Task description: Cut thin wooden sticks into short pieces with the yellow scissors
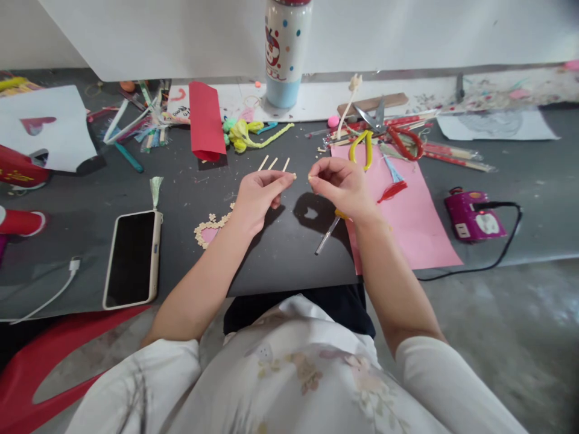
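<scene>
My left hand (265, 193) is closed in a pinch above the dark table, with a tiny pale piece (294, 176) at its fingertips. Facing it across a small gap, my right hand (341, 185) also pinches; whatever lies between its fingertips is too small to name. Three thin pale sticks (273, 163) show just behind my left hand. A heart-shaped piece edged with small beige bits (199, 235) lies left of my left wrist, partly hidden by the arm. Beneath my right hand are a clear pen-like rod (327, 235) and a pink sheet (411, 211).
A phone (132, 259) lies at the left. Behind the hands stand a bottle (283, 60) and a red folded paper (207, 120). Scissors (384, 123) rest among sticks at the back right, and a purple box (474, 216) with a black cable sits farther right.
</scene>
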Available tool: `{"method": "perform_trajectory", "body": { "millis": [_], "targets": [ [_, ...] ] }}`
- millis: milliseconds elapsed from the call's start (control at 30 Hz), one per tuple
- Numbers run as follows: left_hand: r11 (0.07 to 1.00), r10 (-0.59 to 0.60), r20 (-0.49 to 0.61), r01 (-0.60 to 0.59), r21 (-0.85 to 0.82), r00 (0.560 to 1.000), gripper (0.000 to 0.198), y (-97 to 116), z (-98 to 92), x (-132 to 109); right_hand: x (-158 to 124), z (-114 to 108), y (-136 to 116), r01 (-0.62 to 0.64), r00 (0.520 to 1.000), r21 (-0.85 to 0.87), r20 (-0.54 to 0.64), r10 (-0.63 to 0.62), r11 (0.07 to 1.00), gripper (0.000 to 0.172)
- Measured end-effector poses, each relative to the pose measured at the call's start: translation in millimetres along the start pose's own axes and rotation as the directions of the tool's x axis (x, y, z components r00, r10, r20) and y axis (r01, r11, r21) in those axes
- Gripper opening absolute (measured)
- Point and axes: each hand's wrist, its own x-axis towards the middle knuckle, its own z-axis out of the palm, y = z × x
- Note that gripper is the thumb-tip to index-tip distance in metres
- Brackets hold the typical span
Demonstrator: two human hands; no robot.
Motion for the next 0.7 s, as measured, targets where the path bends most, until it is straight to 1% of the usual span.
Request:
{"method": "perform_trajectory", "body": {
  "millis": [67, 133, 200, 267, 467, 700],
  "targets": [
    [1.0, -0.023, 0.031, 0.024, -0.017, 0.999, 0.02, -0.7, -0.4, -0.5, -1.3, 0.7, -0.1, 0.061, 0.998, -0.093, -0.022, -0.064, 0.994, 0.011],
    [0.999, -0.038, 0.038, 0.038, -0.007, 0.999, 0.022, -1.4, -0.8, -0.6, -2.2, 0.6, -0.3, 0.121, 0.992, -0.184, -0.015, -0.126, 0.976, 0.01],
    [0.999, -0.039, 0.033, 0.038, 0.011, 0.999, 0.024, -2.0, -0.7, -0.9, -2.6, -0.5, -0.3, 0.151, 0.988, -0.239, -0.002, -0.156, 0.959, 0.01],
    [0.999, -0.031, 0.032, 0.03, 0.024, 0.999, 0.025, -2.3, -0.4, -1.6, -2.8, -2.0, 0.1, 0.149, 0.988, -0.25, -0.008, -0.155, 0.957, 0.011],
    [0.999, -0.019, 0.031, 0.018, 0.034, 0.999, 0.026, -2.0, 1.0, -4.4, -4.1, -3.6, 3.5, 0.155, 0.987, -0.177, -0.023, -0.161, 0.972, 0.009],
    [0.997, -0.032, 0.028, 0.03, 0.067, 0.999, 0.024, -0.7, 1.8, -5.6, -5.9, -1.9, 4.1, 0.145, 0.987, -0.214, -0.043, -0.158, 0.966, 0.008]
  ]
}}
